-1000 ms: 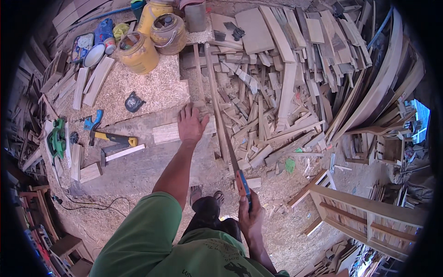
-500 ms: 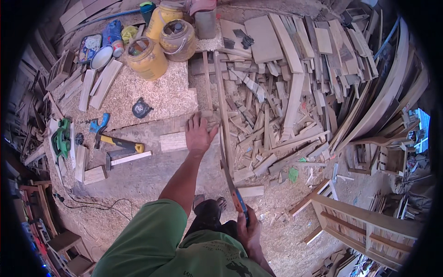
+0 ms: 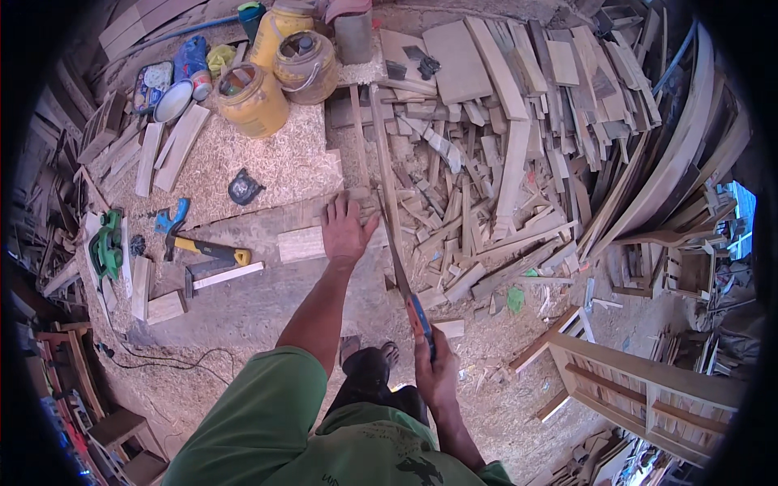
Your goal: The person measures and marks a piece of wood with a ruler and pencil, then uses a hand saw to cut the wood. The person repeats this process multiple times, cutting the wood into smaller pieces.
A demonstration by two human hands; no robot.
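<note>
My right hand (image 3: 436,368) is wrapped round the blue and orange handle of a handsaw (image 3: 396,263). Its long narrow blade points away from me along the right edge of the workbench (image 3: 267,304). The blade's far end lies just right of my left hand (image 3: 345,231), which rests flat with fingers stretched forward and thumb apart. Under that palm is the right end of a pale wood block (image 3: 301,245); the fingertips reach a greyer wood piece (image 3: 328,206) behind it. Whether the saw teeth touch wood is hidden.
Left on the bench lie a yellow-black hammer (image 3: 212,249), a try square (image 3: 223,275) and a green power planer (image 3: 105,243). Yellow buckets (image 3: 253,105) stand at the back. Wood offcuts (image 3: 470,202) are heaped to the right. A slatted wooden frame (image 3: 640,397) sits at lower right.
My right hand has moved forward with the saw, pushing the blade farther away from me. My left hand stays on the wood.
</note>
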